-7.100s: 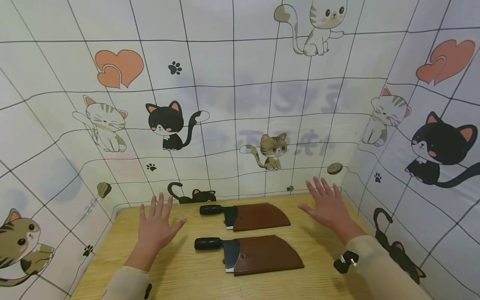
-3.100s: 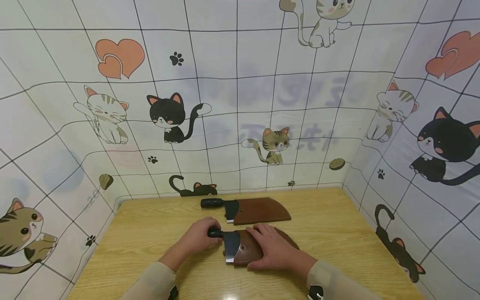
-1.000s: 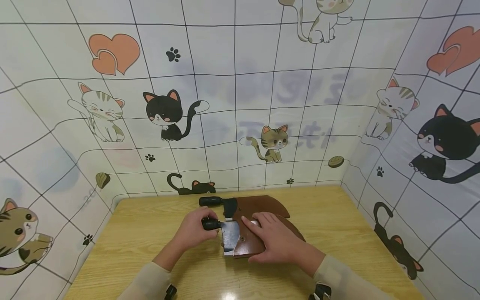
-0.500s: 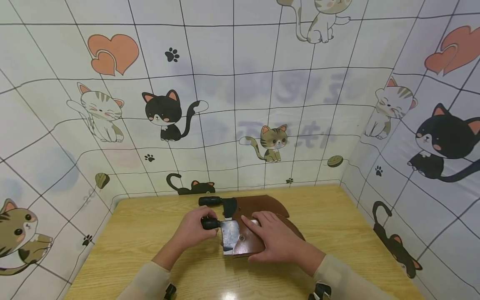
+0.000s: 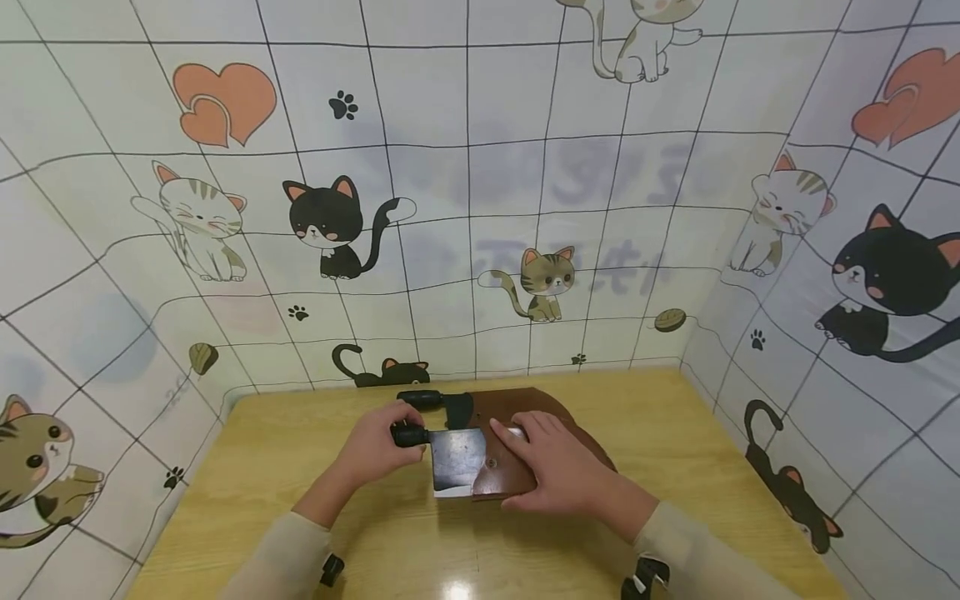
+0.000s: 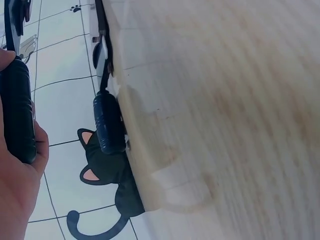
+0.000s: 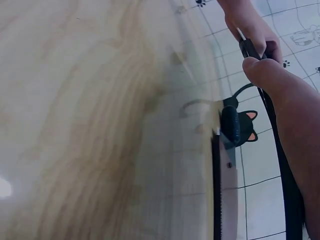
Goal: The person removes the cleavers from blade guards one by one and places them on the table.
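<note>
In the head view my left hand (image 5: 371,446) grips the black handle (image 5: 408,434) of a cleaver. Its broad grey blade (image 5: 456,458) stands partly out of a brown leather sheath (image 5: 495,479). The rest of the blade is hidden inside. My right hand (image 5: 566,471) holds the sheath, thumb on the near side and fingers over the upper part. Both wrist views show this cleaver raised off the tabletop; the handle (image 6: 17,110) sits in my left palm. Behind it lies a second sheathed cleaver (image 5: 517,402), its black handle (image 6: 110,122) resting on the table.
The wooden table (image 5: 262,475) ends against a white, grid-lined cloth wall (image 5: 435,167) printed with cartoon cats. The same cloth rises on the left and right sides. The second cleaver lies close behind the raised one, near the table's back edge.
From open beside the cleavers, my hands came together on the nearer one and lifted it. Since half a second ago, the handle moved left and more blade shows out of the sheath.
</note>
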The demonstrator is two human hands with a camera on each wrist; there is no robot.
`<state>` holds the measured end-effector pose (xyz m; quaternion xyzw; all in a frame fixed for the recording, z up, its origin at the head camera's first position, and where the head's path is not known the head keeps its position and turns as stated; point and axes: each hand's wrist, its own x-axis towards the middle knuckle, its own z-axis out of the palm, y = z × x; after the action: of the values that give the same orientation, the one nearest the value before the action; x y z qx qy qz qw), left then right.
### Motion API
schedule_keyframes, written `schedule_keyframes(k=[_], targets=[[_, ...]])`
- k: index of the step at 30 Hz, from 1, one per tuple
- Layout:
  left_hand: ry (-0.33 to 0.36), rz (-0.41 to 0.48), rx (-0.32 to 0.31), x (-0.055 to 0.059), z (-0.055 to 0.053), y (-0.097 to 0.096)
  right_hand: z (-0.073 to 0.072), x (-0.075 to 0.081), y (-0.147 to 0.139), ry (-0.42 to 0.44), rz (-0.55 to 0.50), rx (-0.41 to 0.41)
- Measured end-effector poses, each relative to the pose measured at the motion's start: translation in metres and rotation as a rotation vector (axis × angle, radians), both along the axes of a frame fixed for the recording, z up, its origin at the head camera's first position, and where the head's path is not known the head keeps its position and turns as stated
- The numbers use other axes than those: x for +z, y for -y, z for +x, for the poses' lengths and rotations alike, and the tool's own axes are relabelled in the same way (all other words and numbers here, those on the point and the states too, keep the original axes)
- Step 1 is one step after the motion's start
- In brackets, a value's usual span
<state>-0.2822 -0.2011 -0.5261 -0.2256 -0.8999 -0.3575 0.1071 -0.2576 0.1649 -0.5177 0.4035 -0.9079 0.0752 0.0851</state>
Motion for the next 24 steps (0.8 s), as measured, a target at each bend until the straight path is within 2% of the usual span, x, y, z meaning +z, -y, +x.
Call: schedule_keyframes(k=[3, 7, 18, 24], targets=[[-0.011, -0.012, 0.004, 0.0035, -0.0013, 0.0013, -0.0025, 0.0015, 0.0003, -0.015, -0.005, 0.010], [-0.003, -0.018, 0.014, -0.0004, -0.0009, 0.0033, -0.0027, -0.0030, -0.0024, -0.042, -0.005, 0.022], [0.008, -0.011, 0.015, -0.0003, 0.0023, 0.0051, -0.0024, -0.0043, -0.0043, -0.013, 0.016, 0.000], [0.007, -0.015, 0.016, -0.0017, 0.0026, 0.0068, -0.0008, -0.0031, -0.0076, 0.019, -0.015, 0.009]])
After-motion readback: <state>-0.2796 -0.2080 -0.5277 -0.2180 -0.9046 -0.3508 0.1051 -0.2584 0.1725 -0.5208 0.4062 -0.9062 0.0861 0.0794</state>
